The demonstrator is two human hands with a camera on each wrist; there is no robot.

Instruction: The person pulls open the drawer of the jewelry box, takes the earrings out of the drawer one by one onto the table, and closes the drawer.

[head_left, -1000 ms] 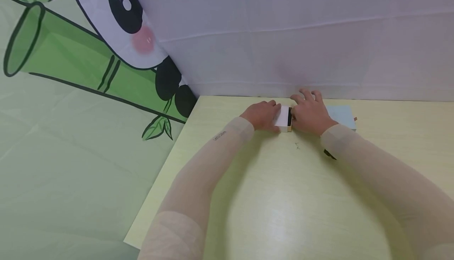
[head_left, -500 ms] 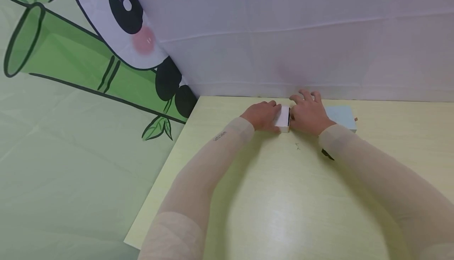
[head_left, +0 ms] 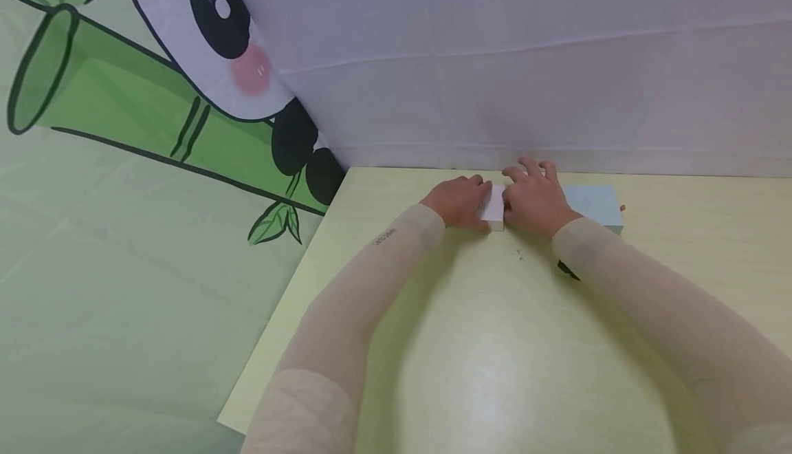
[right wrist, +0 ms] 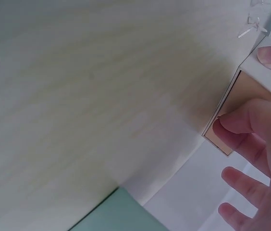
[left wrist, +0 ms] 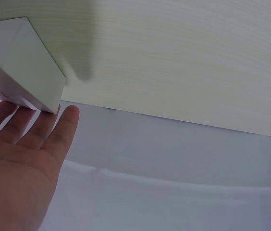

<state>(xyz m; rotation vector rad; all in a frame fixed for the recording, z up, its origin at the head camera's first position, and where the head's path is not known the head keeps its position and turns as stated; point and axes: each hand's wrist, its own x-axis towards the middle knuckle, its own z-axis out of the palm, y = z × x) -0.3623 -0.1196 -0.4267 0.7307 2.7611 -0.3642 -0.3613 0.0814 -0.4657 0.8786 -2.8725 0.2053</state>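
A white box is set flat near the table's far edge, and its tan end panel is framed by white walls and turned to three o'clock in the head view. The box's nine o'clock end is clasped by the left hand, with the thumb laid along the near side and the fingers along the far side. From three o'clock the panel is met by the right hand: the tips of thumb and forefinger are brought together there, while the other fingers are held apart. Whether a tab is pinched between those tips cannot be told.

The contact seems off-centre, so the panel could be skewed and jammed if force were applied there. If the push were not matched by the left hand, the box could be slid toward nine o'clock; if squeezed too hard, its walls could be bowed inward.

Farther out at three o'clock, a pale blue box is partly hidden by the right hand and sleeve; it could be knocked by a quick backward pull. At twelve o'clock the table is bordered by a pale cloth.
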